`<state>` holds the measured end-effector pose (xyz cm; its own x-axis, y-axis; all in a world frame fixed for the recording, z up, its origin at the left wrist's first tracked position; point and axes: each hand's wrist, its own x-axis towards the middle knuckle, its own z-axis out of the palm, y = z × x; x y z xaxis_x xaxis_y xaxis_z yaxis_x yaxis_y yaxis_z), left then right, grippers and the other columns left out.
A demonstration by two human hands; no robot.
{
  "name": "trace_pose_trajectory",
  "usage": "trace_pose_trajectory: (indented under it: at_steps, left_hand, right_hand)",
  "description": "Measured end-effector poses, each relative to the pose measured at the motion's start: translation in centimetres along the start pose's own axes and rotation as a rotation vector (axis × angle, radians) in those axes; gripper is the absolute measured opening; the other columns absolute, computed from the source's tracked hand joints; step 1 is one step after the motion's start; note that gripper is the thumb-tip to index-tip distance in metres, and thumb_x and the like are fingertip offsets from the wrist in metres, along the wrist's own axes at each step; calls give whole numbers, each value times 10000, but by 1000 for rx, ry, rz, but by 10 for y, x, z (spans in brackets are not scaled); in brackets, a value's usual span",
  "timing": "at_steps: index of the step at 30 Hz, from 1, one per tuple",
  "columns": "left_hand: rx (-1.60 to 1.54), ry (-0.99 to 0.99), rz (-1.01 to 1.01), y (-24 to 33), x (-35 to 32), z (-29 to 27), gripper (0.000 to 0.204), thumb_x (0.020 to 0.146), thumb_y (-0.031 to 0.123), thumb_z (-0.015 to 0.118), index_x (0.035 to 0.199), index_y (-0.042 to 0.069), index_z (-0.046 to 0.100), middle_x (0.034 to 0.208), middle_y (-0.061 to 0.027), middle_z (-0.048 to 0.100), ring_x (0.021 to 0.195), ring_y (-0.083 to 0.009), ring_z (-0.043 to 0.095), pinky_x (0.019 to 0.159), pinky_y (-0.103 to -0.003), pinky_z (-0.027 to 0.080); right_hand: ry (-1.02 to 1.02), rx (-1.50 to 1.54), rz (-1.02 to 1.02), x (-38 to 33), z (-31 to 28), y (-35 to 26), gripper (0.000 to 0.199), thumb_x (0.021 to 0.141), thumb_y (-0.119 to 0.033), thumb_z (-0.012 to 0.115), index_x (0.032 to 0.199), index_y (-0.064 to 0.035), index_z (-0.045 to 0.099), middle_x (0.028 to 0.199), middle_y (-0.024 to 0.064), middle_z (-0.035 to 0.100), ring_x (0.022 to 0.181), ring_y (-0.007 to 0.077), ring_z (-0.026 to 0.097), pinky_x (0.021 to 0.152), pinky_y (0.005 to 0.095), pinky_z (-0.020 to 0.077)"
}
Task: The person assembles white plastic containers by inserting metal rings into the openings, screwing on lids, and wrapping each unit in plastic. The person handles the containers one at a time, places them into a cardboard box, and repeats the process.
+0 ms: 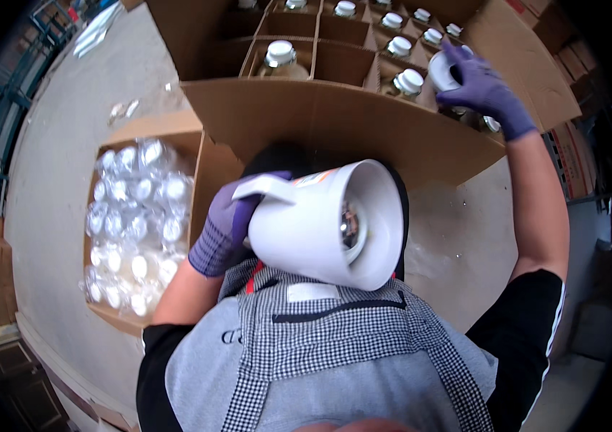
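My left hand [228, 223], in a purple glove, is closed on a white jug [295, 234] at its handle side. The jug lies tilted in front of my chest, its wide mouth facing right. Inside the mouth a shiny, mirror-like round part shows. My right hand [480, 90], also gloved, reaches to the right side of a big cardboard box [306, 115]. Its thumb and fingers close around a white round piece [441, 72], whose kind I cannot make out. Around it, bottles with white caps [408, 83] stand in the box's cells.
Cardboard dividers [345, 54] split the big box, and some cells hold no bottle. Left of my lap, a smaller open carton [196, 173] holds several plastic-wrapped, white-topped bottles [137, 191]. Bits of clear plastic [124, 109] lie on the floor. Further cartons [572, 162] stand at the right.
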<state>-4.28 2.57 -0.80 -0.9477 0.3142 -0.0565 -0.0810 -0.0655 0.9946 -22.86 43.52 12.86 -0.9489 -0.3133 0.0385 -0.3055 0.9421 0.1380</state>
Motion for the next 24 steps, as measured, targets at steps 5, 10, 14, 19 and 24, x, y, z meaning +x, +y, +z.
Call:
trace_pose_trajectory:
  at_steps: [5,10,14,19,24]
  left_hand:
    - [438,-8,253,1,3,13,379,904,196,643,1240,22,646,1145,-152,708,1059,-263,689,936,-349,537]
    - [692,-174,280,-3,7,19,351,876,172,664,1205,49,659,1102,-155,717,994,-290,710,889,-365,562]
    - [852,-447,332,-13,12,15,303,924,268,611,1164,100,690,1074,-138,715,973,-299,698,870,-386,551]
    - [966,-810,297,-5,35,14,318,886,261,641,1156,103,694,1022,-150,719,941,-327,698,834,-395,558]
    - [1048,-505,331,4,42,23,330,871,244,642,1154,85,697,1019,-158,728,928,-332,709,821,-385,569]
  right_hand:
    - [94,1055,-248,-102,-12,-86,1216,612,-471,848,1576,-44,242,1526,190,408,1378,317,439,1143,403,337]
    - [131,1061,-348,-177,30,-146,1427,434,-588,901,1565,-25,237,1569,230,286,1439,400,335,1181,497,272]
    - [74,910,-491,-203,25,-162,1429,401,-596,900,1552,-35,266,1551,262,285,1413,474,316,1152,567,279]
    - [221,683,-911,-200,14,-167,1273,475,-730,852,1514,-212,330,1544,254,279,1389,496,341,1086,600,358]
    - [38,1091,-231,-200,1,-167,1125,714,-567,802,1556,-63,253,1425,220,464,1275,337,521,1003,438,478]
